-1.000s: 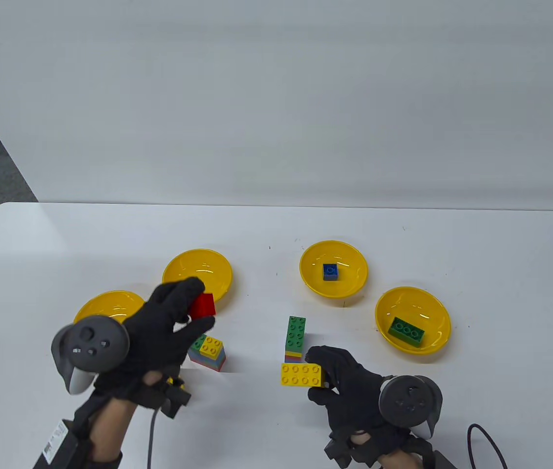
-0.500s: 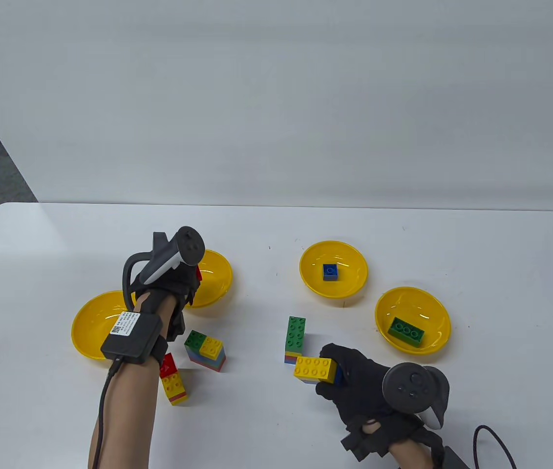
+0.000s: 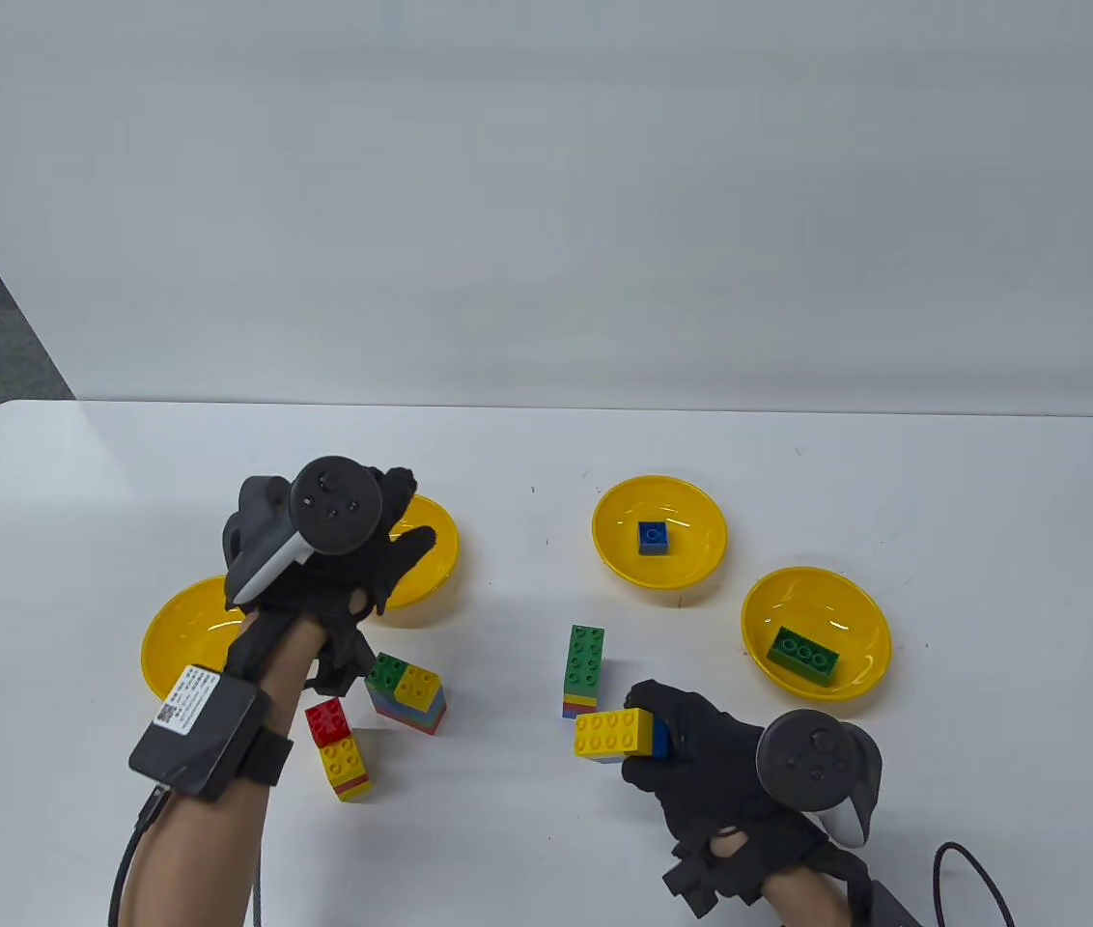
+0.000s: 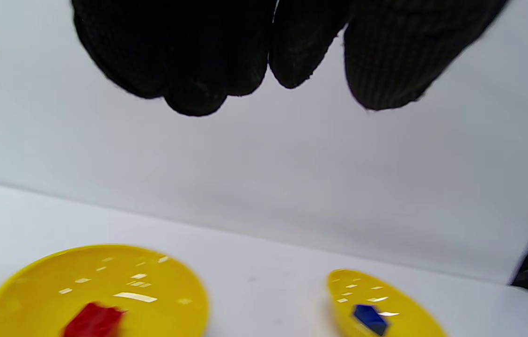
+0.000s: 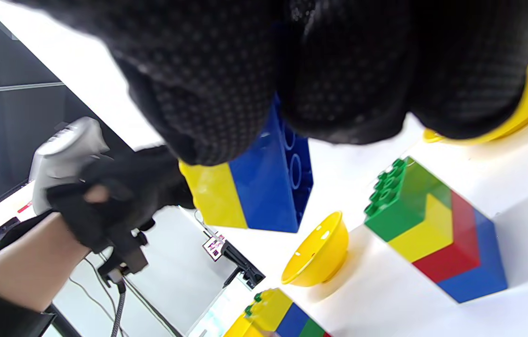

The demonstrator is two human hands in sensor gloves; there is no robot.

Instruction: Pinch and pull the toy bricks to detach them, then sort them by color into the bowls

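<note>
— Where are your hands?

— My left hand (image 3: 334, 550) hovers over the bowl with the red brick (image 4: 93, 320), fingers (image 4: 194, 61) spread and holding nothing. My right hand (image 3: 701, 763) grips a yellow-on-blue brick pair (image 3: 616, 734) just above the table (image 3: 942, 463).

— Which way does the pair point?

— Its long axis runs left to right, studs up, beside the tall green-topped stack (image 3: 584, 671). A blue brick (image 3: 654, 538) and a green brick (image 3: 802, 655) lie in the right-side bowls.
</note>
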